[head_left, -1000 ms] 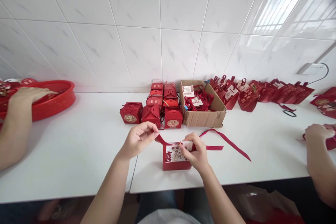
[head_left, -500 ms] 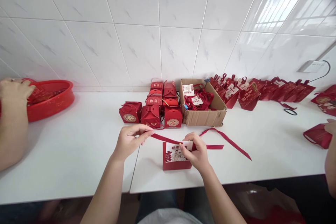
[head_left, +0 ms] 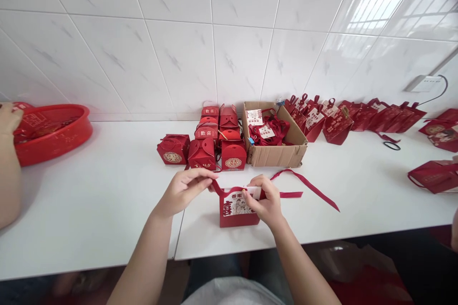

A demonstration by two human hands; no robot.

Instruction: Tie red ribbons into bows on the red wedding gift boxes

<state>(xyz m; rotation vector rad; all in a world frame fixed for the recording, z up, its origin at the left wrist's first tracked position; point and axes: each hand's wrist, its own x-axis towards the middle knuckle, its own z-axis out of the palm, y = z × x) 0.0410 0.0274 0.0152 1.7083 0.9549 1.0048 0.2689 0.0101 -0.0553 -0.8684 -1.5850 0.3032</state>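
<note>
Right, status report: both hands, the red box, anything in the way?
Left hand pinching dark red satin ribbon; right hand pinching it atop small red paper gift box. Brown cardboard box behind, apart.

Bright, even daylight fills the scene; a window's barred reflection glares on the glossy wall tiles (head_left: 386, 5) at the far right. Shadows on the white table (head_left: 89, 200) are soft and faint, and the space beneath its near edge is dim. Wide-angle distortion bends tile lines toward the edges, and the near corners blur slightly.

Cardboard box (head_left: 277, 155), red basin (head_left: 50, 145), small red boxes (head_left: 202, 152), black band (head_left: 391, 146).
</note>
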